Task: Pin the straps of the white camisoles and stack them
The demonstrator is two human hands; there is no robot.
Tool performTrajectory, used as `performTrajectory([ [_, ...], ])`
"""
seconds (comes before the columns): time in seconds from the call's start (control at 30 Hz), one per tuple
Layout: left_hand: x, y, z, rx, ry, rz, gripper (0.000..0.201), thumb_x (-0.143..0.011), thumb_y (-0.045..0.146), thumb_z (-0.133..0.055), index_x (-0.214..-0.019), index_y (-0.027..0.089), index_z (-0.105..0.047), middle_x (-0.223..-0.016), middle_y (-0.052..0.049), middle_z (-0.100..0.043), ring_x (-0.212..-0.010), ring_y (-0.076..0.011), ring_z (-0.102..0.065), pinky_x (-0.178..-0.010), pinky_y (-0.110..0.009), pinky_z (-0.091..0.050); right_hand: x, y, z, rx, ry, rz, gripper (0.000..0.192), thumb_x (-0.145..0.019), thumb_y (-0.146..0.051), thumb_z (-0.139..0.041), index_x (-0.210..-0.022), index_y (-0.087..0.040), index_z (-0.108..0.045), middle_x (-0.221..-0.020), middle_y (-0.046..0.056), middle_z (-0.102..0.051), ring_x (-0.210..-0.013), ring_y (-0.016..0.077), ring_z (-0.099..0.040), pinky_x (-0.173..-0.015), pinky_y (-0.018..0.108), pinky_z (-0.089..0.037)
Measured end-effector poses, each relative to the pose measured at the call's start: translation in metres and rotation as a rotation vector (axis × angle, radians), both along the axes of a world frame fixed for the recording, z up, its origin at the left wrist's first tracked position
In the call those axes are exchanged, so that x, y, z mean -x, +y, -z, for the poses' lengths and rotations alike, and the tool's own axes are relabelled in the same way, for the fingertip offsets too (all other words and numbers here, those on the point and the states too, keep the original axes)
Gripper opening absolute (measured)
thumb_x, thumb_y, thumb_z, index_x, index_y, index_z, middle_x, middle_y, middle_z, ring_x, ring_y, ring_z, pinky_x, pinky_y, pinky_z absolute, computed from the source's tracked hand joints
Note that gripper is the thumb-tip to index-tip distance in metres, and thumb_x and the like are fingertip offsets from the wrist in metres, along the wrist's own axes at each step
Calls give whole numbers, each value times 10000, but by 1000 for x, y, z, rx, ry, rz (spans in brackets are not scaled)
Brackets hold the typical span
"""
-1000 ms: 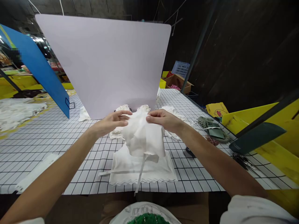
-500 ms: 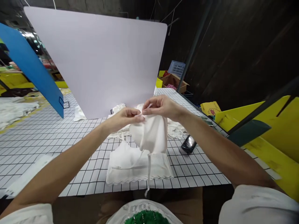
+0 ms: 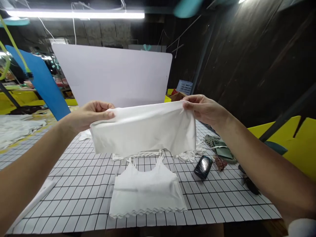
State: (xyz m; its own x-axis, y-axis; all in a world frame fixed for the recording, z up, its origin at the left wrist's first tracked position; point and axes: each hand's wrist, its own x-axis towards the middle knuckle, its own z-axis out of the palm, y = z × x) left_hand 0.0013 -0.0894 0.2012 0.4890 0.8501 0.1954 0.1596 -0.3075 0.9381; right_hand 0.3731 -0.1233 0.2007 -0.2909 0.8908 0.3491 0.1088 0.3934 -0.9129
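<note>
Nearest, a white crop top with thin straps and a scalloped lace hem lies flat on the desk, whose cover is white with a black grid. Above it hangs the white cloth: half a second ago it was a bunched lump between hands held close together, and now it is pulled out wide into a smooth, soft band well clear of the desk. The left hand has its grip pinched on the cloth's left top corner, the right hand its grip closed on the right top corner, the two now well apart. To the right, on the desk, lie a dark glossy phone and a green case. Beyond stand a pale, matte, round-cornered board and a slanted blue panel
</note>
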Motion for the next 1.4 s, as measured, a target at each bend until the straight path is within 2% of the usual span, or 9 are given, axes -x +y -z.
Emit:
performTrajectory([
  [0.2,27,-1,-10,-10,-4,33,470,-543,518,-928,-584,155,-631,-494,10,-576,-398,-78,-485,-364,-163,-409,-5,-14,-15,-22,29,-22,404,-611,-503,-909,-688,-202,-651,-628,-41,-534,-546,70,-481,-496,218,-387],
  [0.37,35,21,-5,-45,360,33,309,-666,409,-869,-761,145,-740,-716,-73,-724,-634,-183,-655,-518,-217,-517,-27,17,0,-112,-308,10,366,-621,-495,-885,-709,-188,-705,-717,-8,-640,-675,110,-579,-609,255,-464],
  [0.57,28,63,-6,-597,618,-365,228,-725,324,-816,-815,125,-750,-788,32,-654,-723,-59,-549,-672,-103,-406,-46,72,6,-569,-712,331,298,-706,-465,-848,-719,-190,-734,-688,11,-642,-753,140,-552,-712,334,-456],
  [0.73,19,46,-6,-1038,566,-450,402,-895,349,-446,-925,15,-668,-1011,45,-607,-1013,-72,-552,-968,-349,-369,-35,58,3,-893,-859,664,226,-825,-419,-780,-819,-197,-736,-848,87,-705,-1023,267,-550,-982,526,-411],
  [0.83,18,23,26,-1023,479,-450,259,-864,324,-598,-798,77,-641,-1104,15,-654,-1012,-105,-574,-975,-295,-409,-26,33,38,-836,-876,678,224,-849,-409,-758,-970,-223,-730,-941,91,-702,-1051,294,-554,-1025,568,-386],
  [0.97,21,-2,113,-735,358,-383,105,-788,257,-712,-749,219,-623,-910,3,-694,-872,-156,-610,-849,-304,-511,-20,6,136,-539,-829,508,287,-845,-353,-752,-1105,-241,-704,-865,57,-675,-909,283,-566,-906,558,-446],
  [1.13,17,-28,222,-313,425,-302,240,-769,230,-674,-1006,229,-714,-837,-21,-687,-655,-143,-570,-633,-265,-502,-12,-19,245,-326,-801,371,113,-828,-269,-706,-733,-211,-688,-779,66,-625,-861,275,-534,-819,484,-438],
  [1.23,19,-49,253,-337,465,-298,162,-816,235,-633,-938,240,-740,-822,-28,-669,-582,-122,-532,-573,-252,-475,-6,-42,268,-324,-711,379,102,-847,-229,-665,-747,-208,-673,-902,93,-648,-899,272,-557,-807,456,-459],
  [1.4,30,-88,281,-494,457,-281,181,-889,164,-586,-959,243,-732,-913,-41,-681,-803,-165,-666,-690,-251,-561,0,-90,286,-424,-683,357,156,-885,-105,-570,-866,-214,-681,-853,58,-672,-851,235,-588,-814,432,-453],
])
